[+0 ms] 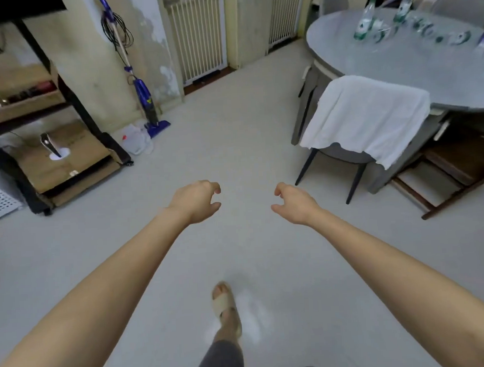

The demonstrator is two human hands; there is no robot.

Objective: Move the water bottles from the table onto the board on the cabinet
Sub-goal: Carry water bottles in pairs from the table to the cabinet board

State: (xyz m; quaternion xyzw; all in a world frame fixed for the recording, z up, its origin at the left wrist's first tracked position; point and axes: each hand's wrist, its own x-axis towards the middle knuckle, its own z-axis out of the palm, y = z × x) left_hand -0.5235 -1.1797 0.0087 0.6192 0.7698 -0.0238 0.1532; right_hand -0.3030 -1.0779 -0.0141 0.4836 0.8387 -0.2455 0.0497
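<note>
Several clear water bottles with green labels are on the round grey table (414, 70) at the upper right. Two stand upright, one bottle (364, 22) on the left and another bottle (402, 8) behind it; the others lie on their sides (459, 37). My left hand (197, 201) and my right hand (295, 203) are stretched out over the bare floor, far from the table. Both hands hold nothing, and their fingers hang loosely curled. No cabinet board is clearly in view.
A grey chair draped with a white towel (366, 118) stands against the table's near edge. A black shelf rack with cardboard boxes (63, 162) fills the left side. A purple vacuum (145, 104) leans on the wall. My sandalled foot (224, 305) steps on the light floor.
</note>
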